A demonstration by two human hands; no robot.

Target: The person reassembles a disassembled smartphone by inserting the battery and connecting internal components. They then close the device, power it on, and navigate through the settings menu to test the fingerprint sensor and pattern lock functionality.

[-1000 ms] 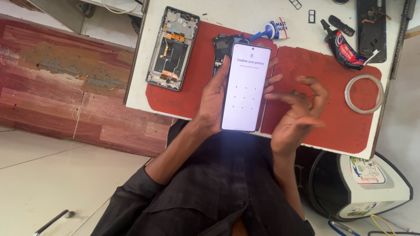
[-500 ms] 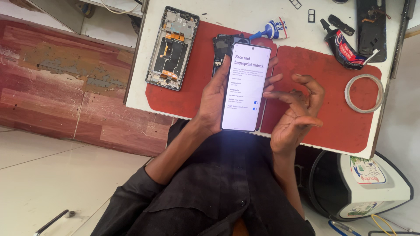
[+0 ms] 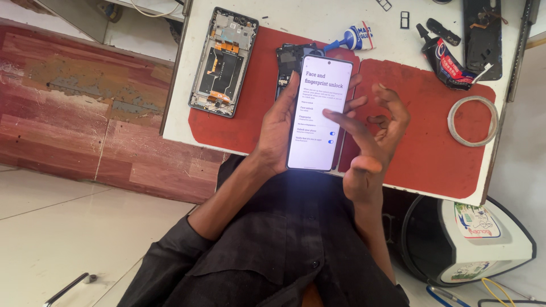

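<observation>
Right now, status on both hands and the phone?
Left hand grips lit phone. Right hand forefinger on screen. Opened phone lies clear beside.

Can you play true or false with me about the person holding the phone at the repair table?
1. The left hand holds a phone with its screen lit. True.
2. The right hand is picking up the roll of tape. False: the tape lies apart on the red mat, and the right hand's finger reaches onto the phone's screen.
3. An opened phone frame with its insides showing lies on the table, left of the held phone. True.
4. The small glue tube is in the person's left hand. False: it lies on the table beyond the phone, untouched.
5. The phone's screen is dark. False: it glows white with a settings page.
</observation>
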